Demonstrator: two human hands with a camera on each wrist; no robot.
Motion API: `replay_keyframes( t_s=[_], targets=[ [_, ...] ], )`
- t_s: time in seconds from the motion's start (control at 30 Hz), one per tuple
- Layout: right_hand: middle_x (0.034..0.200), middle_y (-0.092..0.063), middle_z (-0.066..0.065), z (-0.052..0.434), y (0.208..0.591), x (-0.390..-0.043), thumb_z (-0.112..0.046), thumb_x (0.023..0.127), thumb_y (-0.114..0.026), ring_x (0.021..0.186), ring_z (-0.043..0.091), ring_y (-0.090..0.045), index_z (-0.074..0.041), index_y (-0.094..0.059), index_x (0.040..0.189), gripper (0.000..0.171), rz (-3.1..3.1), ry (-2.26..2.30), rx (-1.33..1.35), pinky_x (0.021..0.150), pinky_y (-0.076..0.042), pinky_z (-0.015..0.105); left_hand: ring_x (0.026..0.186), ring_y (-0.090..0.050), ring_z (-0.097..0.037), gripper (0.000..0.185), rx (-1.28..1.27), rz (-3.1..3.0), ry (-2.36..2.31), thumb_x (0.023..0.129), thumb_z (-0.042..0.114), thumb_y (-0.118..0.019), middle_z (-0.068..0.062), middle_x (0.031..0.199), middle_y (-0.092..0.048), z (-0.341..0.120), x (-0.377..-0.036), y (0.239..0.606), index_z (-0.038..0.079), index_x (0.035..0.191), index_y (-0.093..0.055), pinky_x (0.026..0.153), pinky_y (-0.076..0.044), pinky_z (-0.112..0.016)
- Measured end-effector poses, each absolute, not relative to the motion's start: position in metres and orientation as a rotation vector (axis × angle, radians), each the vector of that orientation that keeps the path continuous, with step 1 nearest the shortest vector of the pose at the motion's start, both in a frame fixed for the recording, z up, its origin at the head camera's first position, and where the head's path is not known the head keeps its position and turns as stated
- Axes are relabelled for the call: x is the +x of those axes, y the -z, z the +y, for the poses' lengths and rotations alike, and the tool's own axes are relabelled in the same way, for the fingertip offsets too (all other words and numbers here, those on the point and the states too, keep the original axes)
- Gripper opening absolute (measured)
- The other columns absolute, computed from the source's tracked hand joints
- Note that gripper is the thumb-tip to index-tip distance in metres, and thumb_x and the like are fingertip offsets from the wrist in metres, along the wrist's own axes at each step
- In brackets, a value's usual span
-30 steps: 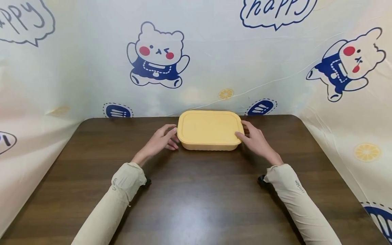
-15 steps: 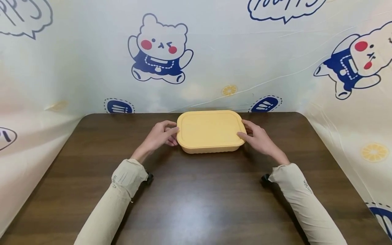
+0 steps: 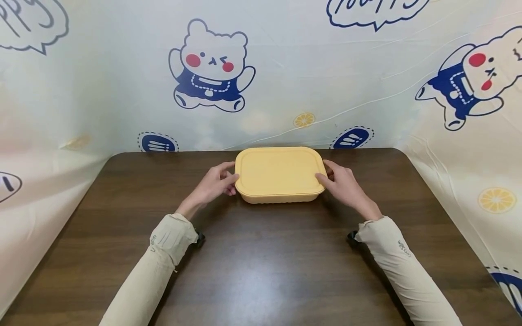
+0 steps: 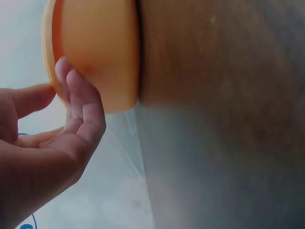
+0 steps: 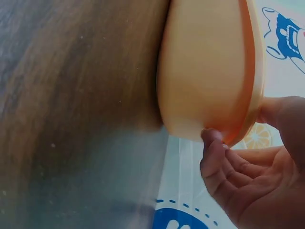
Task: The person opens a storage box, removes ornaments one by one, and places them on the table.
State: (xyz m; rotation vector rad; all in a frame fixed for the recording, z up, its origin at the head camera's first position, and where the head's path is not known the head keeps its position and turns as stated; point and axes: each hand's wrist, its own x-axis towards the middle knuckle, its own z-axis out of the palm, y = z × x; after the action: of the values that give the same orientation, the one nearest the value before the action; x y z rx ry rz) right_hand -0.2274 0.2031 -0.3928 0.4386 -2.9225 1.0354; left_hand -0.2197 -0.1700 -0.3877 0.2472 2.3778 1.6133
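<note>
one yellow box [image 3: 279, 174] (lid on), two hands [image 3: 212, 184] gripping its ends.

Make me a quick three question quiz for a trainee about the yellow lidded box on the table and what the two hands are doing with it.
1. True or false: the lid sits on the yellow box.
2. Where does the left hand touch the box? A) its left end B) its front side C) the middle of the lid
3. Fill in: the box rests on a dark wooden ____.

Key:
1. True. The lid covers the whole top.
2. A. The left hand grips the left end, thumb on the lid rim, while the right hand grips the right end the same way.
3. table.
</note>
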Motion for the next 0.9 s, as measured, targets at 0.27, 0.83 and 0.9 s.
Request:
replay_keyframes(
  t_s=[0.27, 0.83, 0.9],
  targets=[
    [0.08, -0.064, 0.011, 0.2051, 0.3954, -0.229, -0.031, 0.101, -0.06, 0.06, 0.02, -0.058, 0.005, -0.05, 0.141, 0.055, -2.914, -1.129, 0.433, 0.053, -0.053, 0.031, 0.072, -0.062, -0.024, 0.053, 0.249, 2.515, -1.616, 0.104, 0.017, -0.055, -0.016, 0.087, -0.062, -0.1648, -0.2201, 0.3925, 0.003, 0.152, -0.038, 0.068, -0.058, -0.031],
    [0.076, -0.06, 0.009, 0.2069, 0.392, -0.2285, -0.033, 0.101, -0.06, 0.063, 0.02, -0.055, 0.005, -0.049, 0.141, 0.057, -2.898, -1.065, 0.448, 0.055, -0.048, 0.031, 0.069, -0.064, -0.023, 0.051, 0.223, 2.629, -1.528, 0.103, 0.022, -0.056, -0.014, 0.085, -0.063, -0.1623, -0.2176, 0.3894, 0.006, 0.149, -0.043, 0.066, -0.059, -0.036],
    [0.076, -0.06, 0.009, 0.2065, 0.3915, -0.2277, -0.033, 0.101, -0.06, 0.064, 0.021, -0.054, 0.005, -0.049, 0.141, 0.056, -2.889, -1.05, 0.449, 0.055, -0.047, 0.03, 0.066, -0.063, -0.023, 0.051, 0.231, 2.659, -1.482, 0.104, 0.024, -0.055, -0.013, 0.081, -0.063, -0.1625, -0.2169, 0.3886, 0.007, 0.15, -0.043, 0.064, -0.059, -0.037]
  ],
)
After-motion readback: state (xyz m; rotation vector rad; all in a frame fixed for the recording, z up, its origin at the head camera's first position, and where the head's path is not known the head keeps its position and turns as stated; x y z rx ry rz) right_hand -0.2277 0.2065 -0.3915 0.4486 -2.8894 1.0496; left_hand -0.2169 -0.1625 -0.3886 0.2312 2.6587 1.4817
